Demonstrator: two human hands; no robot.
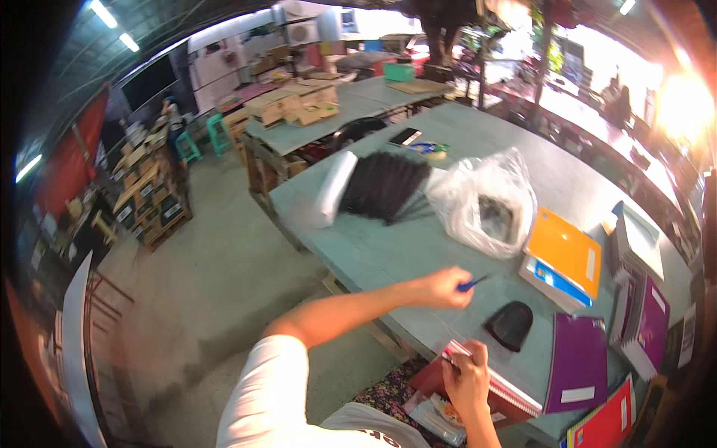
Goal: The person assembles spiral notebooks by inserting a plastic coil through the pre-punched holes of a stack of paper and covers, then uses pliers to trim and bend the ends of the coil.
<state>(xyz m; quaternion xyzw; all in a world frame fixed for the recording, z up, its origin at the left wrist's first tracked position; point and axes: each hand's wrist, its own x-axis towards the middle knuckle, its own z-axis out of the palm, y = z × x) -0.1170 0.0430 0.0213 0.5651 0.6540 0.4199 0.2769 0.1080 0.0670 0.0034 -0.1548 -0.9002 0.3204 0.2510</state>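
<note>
My left hand (447, 289) is closed around a small blue-handled tool (466, 286) with a thin dark tip, held above the table; its exact kind is too blurred to tell. My right hand (470, 377) grips a red spiral notebook (511, 393) by its bound edge, at the table's near edge. The notebook is tilted, with its white page edges and coil facing up. Just beyond the right hand lies a black rounded object (510, 326). Next to it, a purple notebook (576, 364) rests flat on the table.
A stack of orange-covered notebooks (565, 254), purple notebooks (646, 325) and a red notebook (603, 418) line the right side of the grey table (351, 250). Farther off are a clear plastic bag (485, 198), a bundle of thin black strands (385, 185), a white roll (334, 188) and a phone (405, 137).
</note>
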